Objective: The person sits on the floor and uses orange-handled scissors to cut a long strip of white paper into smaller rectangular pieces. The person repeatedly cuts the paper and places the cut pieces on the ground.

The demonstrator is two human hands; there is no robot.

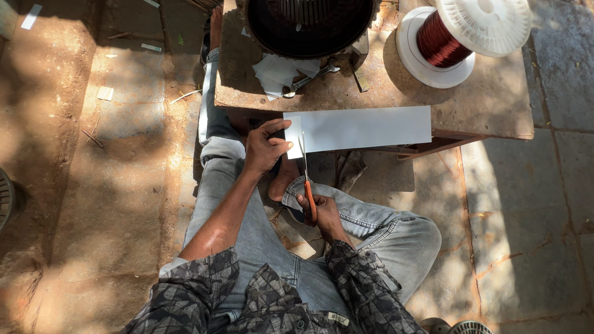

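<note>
A long white paper sheet [365,128] lies across the near edge of a low rusty table [489,105]. My left hand [265,147] pinches the sheet's left end. My right hand [320,210] grips orange-handled scissors [307,179]. Their blades point up into the sheet near its left end, and a narrow strip stands to the left of the blades. I sit on the ground in grey jeans, knees bent under the table's edge.
On the table stand a round motor stator [309,25], cut white paper pieces [278,73], a metal tool [312,77] and a white spool of copper wire [461,37]. Bare dirt lies to the left, stone paving to the right. A fan grille [5,198] sits at the left edge.
</note>
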